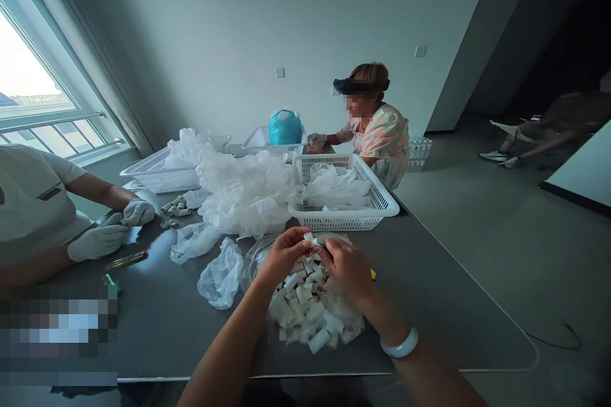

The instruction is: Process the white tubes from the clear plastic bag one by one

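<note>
My left hand (289,253) pinches a short white plastic pipe fitting (310,238) above a heap. Close against it, my right hand (346,266) is closed round a slim tool, mostly hidden by the fingers. Its dark tip shows by the fitting, and a yellow end (373,275) seems to stick out behind the hand. Below both hands, a pile of white pipe fittings (305,305) lies on a clear plastic bag (258,261) spread on the dark table (429,305).
Beyond my hands stands a white basket (344,222) holding thin plastic bags. Crumpled bags (243,191) are heaped to its left. A gloved co-worker's hands (98,238) work at the left, near grey pieces (176,206). Another person (377,133) sits behind the basket, near a blue bag (285,128).
</note>
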`<state>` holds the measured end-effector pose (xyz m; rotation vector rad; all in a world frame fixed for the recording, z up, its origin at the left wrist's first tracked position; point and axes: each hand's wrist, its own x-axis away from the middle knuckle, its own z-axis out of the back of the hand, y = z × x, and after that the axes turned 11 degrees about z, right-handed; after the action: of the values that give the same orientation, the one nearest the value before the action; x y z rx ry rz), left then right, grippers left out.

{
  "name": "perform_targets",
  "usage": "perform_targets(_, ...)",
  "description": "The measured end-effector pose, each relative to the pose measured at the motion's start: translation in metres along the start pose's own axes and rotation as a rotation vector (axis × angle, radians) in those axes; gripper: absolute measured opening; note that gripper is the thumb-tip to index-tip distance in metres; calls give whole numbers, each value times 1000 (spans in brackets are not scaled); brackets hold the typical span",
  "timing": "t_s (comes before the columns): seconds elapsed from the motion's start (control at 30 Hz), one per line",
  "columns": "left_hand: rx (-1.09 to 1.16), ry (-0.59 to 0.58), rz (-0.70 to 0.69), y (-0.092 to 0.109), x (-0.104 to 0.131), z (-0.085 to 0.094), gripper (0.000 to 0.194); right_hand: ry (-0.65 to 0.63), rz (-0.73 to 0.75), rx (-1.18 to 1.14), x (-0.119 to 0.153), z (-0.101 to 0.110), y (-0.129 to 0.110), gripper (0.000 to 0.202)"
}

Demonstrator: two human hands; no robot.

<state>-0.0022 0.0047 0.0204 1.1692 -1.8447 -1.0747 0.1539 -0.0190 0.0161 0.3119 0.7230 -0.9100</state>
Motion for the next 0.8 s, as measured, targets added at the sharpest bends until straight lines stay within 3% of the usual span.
perform_targets(0.17, 43, 24, -33, -6, 4, -2, 39, 30, 4, -19, -1, 4, -1, 59)
perform_targets(0.43, 158, 9, -13, -5, 6, -7, 24, -28, -18, -56, 0, 5, -2, 56)
perform_targets(0.8, 107, -24, -80, -6, 8, -10, 33, -14, -54, -94, 1, 6, -1, 55)
